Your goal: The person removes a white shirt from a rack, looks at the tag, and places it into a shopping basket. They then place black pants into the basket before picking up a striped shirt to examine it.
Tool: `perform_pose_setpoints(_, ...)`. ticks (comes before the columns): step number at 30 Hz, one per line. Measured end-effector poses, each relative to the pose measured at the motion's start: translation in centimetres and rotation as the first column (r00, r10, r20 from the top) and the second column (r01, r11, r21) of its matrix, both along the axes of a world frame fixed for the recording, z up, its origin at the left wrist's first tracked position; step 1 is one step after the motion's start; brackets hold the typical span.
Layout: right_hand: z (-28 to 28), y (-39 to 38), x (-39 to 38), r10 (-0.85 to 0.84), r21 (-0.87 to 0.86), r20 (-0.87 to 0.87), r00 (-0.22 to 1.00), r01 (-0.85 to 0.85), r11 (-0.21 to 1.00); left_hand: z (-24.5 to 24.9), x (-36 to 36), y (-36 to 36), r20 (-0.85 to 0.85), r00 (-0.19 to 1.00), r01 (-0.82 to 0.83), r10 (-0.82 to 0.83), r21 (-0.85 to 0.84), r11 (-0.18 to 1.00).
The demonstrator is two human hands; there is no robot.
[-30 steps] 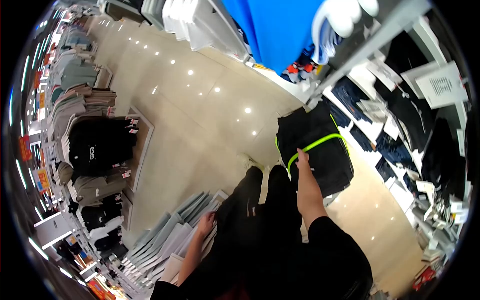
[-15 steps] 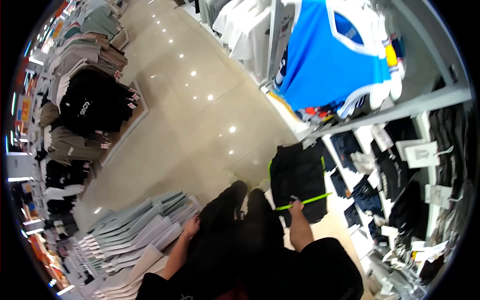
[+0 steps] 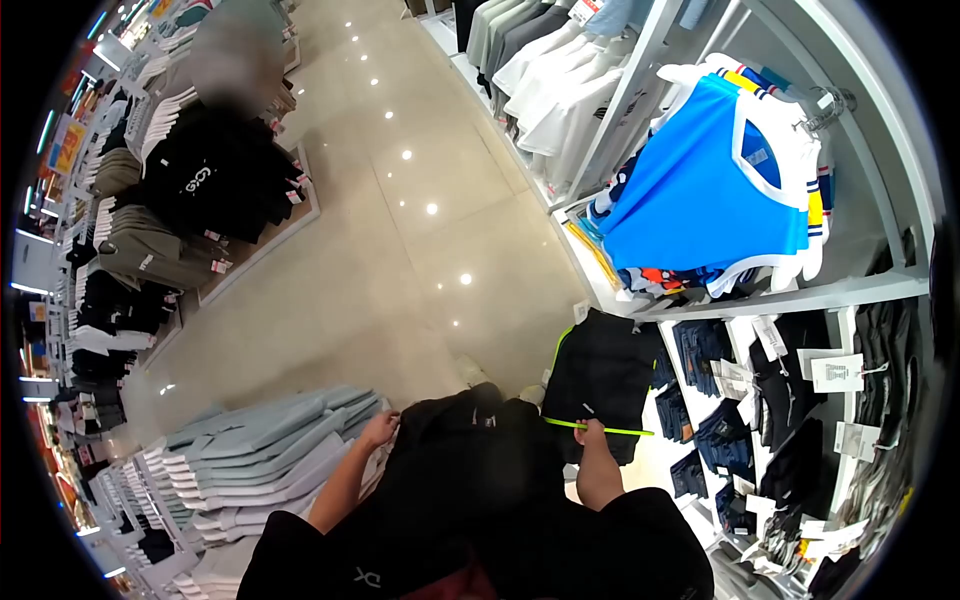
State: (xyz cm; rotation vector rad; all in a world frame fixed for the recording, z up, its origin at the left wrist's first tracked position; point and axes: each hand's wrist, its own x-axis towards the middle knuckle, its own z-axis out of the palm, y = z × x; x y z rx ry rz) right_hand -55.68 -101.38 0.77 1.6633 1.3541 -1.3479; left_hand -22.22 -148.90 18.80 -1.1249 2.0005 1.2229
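Note:
My right hand (image 3: 590, 432) is closed on the bright green strap of a black bag (image 3: 602, 365) with green edging, which hangs beside my right leg. A small light tag-like piece shows on the bag just above my fingers. On the other side, my left hand (image 3: 380, 428) is at the right end of a row of pale grey-blue hanging shirts (image 3: 270, 430), beside my black clothing. Its fingers are small and partly turned away from view.
A blue sleeveless top (image 3: 690, 190) hangs on a grey rack at the right, above shelves of folded jeans (image 3: 725, 435) with white tags. White shirts (image 3: 570, 100) hang farther up. Black T-shirts (image 3: 215, 180) fill a low stand across the shiny tiled floor (image 3: 400, 260).
The view has tilted and shifted, so the racks sit lower and more to the right. My left hand appears slightly higher, and my right hand still grips the bag's green strap.

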Motion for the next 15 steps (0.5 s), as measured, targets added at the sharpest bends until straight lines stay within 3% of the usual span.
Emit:
perform_pose_setpoints(3, -1.4, -2.5, -0.1, -0.073, -0.027, -0.159, 0.985, 0.069, 0.997, -1.4, -0.8, -2.4, -0.013, 0.999, 0.049, -0.049, -0.033, 0.998)
perform_pose_setpoints(5, -1.4, -3.8, -0.9, -0.163, -0.097, -0.162, 0.973, 0.149, 0.984, -3.0, -0.3, -3.7, -0.058, 0.989, 0.125, -0.133, -0.124, 0.984)
perform_pose_setpoints(8, -2.1, -6.6, -2.5, -0.159, -0.091, -0.181, 0.971, 0.145, 0.985, -3.6, -0.1, -5.4, -0.125, 0.992, 0.016, -0.026, -0.081, 0.997)
perform_pose_setpoints(11, -1.1, -9.2, -4.5, -0.197, -0.075, -0.203, 0.959, 0.185, 0.980, 0.0, -2.8, -5.6, -0.101, 0.995, -0.021, 0.022, 0.012, 1.000)
perform_pose_setpoints(13, -0.8, -10.7, -5.6, -0.402, -0.014, -0.178, 0.898, 0.406, 0.914, -1.2, -2.1, -6.2, -0.121, 0.993, -0.009, 0.000, -0.071, 0.997)
perform_pose_setpoints(14, -0.3, -11.6, -5.9, -0.390, 0.080, -0.206, 0.898, 0.412, 0.907, -1.8, -1.9, -6.6, -0.112, 0.994, -0.008, 0.000, -0.073, 0.997)
perform_pose_setpoints(15, 1.0, -12.6, -5.5, -0.312, 0.065, -0.294, 0.903, 0.344, 0.937, -2.1, -1.6, -6.9, -0.087, 0.996, -0.027, 0.025, -0.025, 0.999)
